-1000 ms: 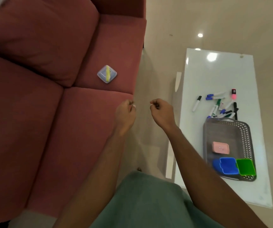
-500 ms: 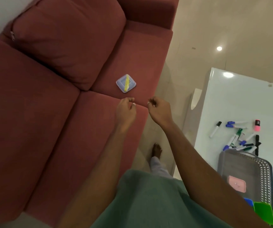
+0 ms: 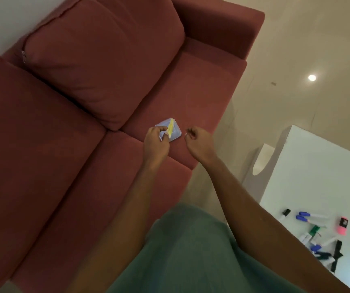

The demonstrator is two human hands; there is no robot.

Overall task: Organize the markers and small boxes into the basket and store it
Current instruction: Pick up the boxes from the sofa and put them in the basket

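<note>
From my feed I see the red sofa (image 3: pixel 98 127) filling the left, the white table (image 3: pixel 317 178) at right strewn with markers (image 3: pixel 313 233), my right hand (image 3: pixel 198 142) loosely curled and empty, my left hand (image 3: pixel 156 142) pinching the small blue box (image 3: pixel 173 131) on the seat cushion.

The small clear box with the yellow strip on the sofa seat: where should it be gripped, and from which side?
Pinch the small clear box across two opposite edges, coming down from above. It lies flat on the sofa seat, so only its rim offers purchase. The left hand is already at its near-left corner; whether it has a hold yet cannot be told. The right hand is curled beside it, apart.
</note>
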